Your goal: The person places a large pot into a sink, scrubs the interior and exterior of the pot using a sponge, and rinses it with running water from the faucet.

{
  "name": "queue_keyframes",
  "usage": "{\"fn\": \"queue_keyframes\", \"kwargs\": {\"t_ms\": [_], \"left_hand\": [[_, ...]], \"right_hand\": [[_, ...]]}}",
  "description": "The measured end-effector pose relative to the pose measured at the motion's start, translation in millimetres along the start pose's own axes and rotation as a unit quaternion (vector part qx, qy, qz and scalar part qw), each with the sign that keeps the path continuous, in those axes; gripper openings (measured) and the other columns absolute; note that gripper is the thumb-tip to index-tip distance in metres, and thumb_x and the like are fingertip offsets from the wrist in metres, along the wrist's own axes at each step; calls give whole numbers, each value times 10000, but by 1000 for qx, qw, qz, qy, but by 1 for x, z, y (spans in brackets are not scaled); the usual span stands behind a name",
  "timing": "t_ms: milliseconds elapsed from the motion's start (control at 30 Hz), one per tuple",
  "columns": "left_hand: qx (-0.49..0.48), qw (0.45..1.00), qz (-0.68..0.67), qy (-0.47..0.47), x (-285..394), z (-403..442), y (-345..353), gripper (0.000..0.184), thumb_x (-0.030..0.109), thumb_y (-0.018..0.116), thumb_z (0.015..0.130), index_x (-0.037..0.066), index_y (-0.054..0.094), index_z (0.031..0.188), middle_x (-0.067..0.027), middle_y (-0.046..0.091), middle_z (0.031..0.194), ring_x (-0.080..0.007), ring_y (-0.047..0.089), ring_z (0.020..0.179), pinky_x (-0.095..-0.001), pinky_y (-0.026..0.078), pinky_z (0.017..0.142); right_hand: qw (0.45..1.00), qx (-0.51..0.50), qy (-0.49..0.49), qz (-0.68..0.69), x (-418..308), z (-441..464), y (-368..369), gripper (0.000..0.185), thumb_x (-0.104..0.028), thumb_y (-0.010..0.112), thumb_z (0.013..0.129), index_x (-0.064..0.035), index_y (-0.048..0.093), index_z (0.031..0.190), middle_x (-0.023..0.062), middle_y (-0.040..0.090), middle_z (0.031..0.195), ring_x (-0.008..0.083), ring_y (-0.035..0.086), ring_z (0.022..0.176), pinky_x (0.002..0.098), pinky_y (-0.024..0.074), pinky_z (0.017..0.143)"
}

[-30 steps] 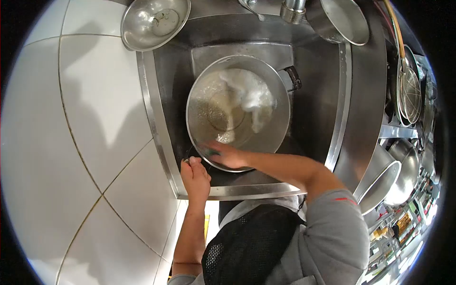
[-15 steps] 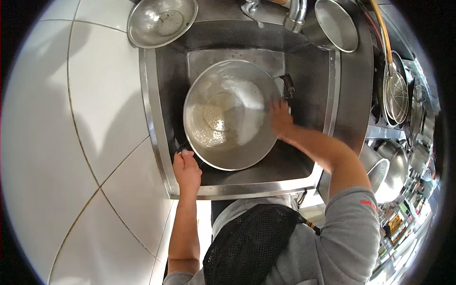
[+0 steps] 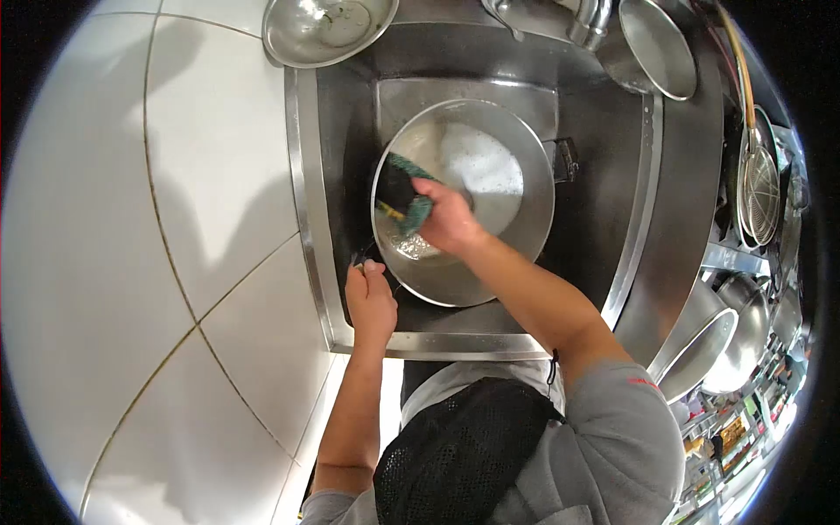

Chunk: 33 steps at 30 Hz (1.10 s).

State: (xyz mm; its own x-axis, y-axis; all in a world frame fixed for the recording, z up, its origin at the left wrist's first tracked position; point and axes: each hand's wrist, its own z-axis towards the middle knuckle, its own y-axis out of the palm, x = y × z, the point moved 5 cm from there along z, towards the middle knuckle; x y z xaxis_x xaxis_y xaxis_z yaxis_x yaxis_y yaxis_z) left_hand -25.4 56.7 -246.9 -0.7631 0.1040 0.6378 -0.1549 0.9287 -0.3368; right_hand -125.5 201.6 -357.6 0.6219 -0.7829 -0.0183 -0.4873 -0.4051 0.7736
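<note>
A large round metal pot [image 3: 516, 254] with soapy, foamy water in its bottom stands in the sink [image 3: 604, 227]. My left hand [image 3: 371, 302] is closed at the pot's lower left edge, around what looks like its side handle, mostly hidden by the fingers. Inside the pot, my right hand [image 3: 448, 217] grips a green and black scrubbing pad [image 3: 404, 188] against the left part of the wall. A dark second handle [image 3: 564, 159] sticks out on the pot's right side.
Above the sink's upper left corner sits a metal bowl [image 3: 328, 26]. The faucet [image 3: 590, 24] and another metal pot [image 3: 656, 48] are at the upper right. Strainers [image 3: 759, 192] and more pots [image 3: 700, 354] line the right side. White tiles [image 3: 219, 131] cover the left.
My right hand has moved from the pot's right edge to its left inner side, and the scrubbing pad has come into view. My left hand stays at the lower left edge. The view has shifted slightly.
</note>
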Motion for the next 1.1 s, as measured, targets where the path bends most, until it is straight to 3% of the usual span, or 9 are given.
{"fn": "queue_keyframes", "kwargs": {"t_ms": [200, 367, 467, 533, 600, 667, 800, 933, 1100], "left_hand": [[4, 999, -25, -34, -7, 3, -4, 319, 300, 468, 1158, 12, 575, 1073, 21, 475, 679, -70, 425, 506, -277, 388, 442], [-6, 995, -85, -41, -18, 2, -3, 308, 294, 458, 1167, 13, 554, 1083, 29, 461, 673, -57, 410, 510, -268, 369, 438], [-1, 997, -64, -38, -24, 1, -1, 303, 318, 463, 1173, 36, 532, 1087, 37, 407, 704, -53, 352, 520, -271, 314, 435], [-11, 996, -80, -44, -22, -2, 1, 296, 302, 464, 1171, 25, 535, 1095, 35, 421, 687, -52, 366, 517, -266, 335, 441], [-19, 994, -92, -55, -23, -7, 7, 289, 285, 465, 1169, 14, 537, 1102, 34, 436, 670, -51, 379, 514, -262, 356, 446], [-22, 991, -127, -45, -24, -13, 14, 282, 281, 463, 1171, 15, 525, 1102, 39, 420, 669, -48, 356, 515, -261, 344, 451], [-30, 993, -114, -6, -22, -20, 19, 271, 270, 459, 1172, 20, 520, 1086, 43, 407, 661, -45, 340, 512, -259, 335, 454], [-44, 987, -150, -20, -17, -15, 19, 268, 267, 455, 1174, 23, 525, 1086, 42, 414, 658, -43, 351, 508, -256, 336, 458], [-14, 988, -145, -61, -35, -16, 15, 268, 270, 452, 1174, 24, 527, 1097, 43, 406, 655, -40, 350, 508, -259, 323, 459]], "right_hand": [[986, -146, 72, 26, -62, -39, -24, 589, -428, 605, 1036, -46, 567, 1482, 197, 637, 1462, 375, 638, 1295, 605, 540, 1070], [941, 119, -90, -304, -113, -28, -112, 534, -164, 807, 905, 9, 633, 1379, 167, 702, 1282, 326, 715, 1100, 501, 601, 954], [813, 298, -187, -464, -130, -24, -104, 544, -78, 777, 870, 6, 637, 1389, 200, 690, 1289, 345, 710, 1078, 426, 585, 925], [453, 347, -324, -755, -134, 15, -135, 695, -61, 759, 818, -76, 588, 1491, 254, 612, 1411, 394, 640, 1207, 465, 533, 1029], [361, 359, -310, -802, -103, 59, -150, 769, -58, 722, 797, -182, 568, 1540, 261, 509, 1530, 456, 518, 1349, 512, 449, 1144], [417, 362, -288, -783, -62, 77, -98, 745, -51, 680, 808, -211, 588, 1529, 211, 486, 1559, 472, 473, 1373, 539, 409, 1178], [422, 106, -330, -838, 2, 64, -52, 558, -72, 651, 889, -236, 682, 1422, 129, 488, 1589, 457, 502, 1364, 557, 469, 1154], [338, -119, -210, -910, 49, -29, -100, 525, -63, 650, 895, -243, 711, 1384, 134, 516, 1568, 433, 533, 1344, 509, 495, 1145], [382, 92, -188, -900, -31, -46, -160, 678, 63, 756, 729, -162, 707, 1367, 156, 473, 1590, 422, 527, 1335, 482, 496, 1150]]}}
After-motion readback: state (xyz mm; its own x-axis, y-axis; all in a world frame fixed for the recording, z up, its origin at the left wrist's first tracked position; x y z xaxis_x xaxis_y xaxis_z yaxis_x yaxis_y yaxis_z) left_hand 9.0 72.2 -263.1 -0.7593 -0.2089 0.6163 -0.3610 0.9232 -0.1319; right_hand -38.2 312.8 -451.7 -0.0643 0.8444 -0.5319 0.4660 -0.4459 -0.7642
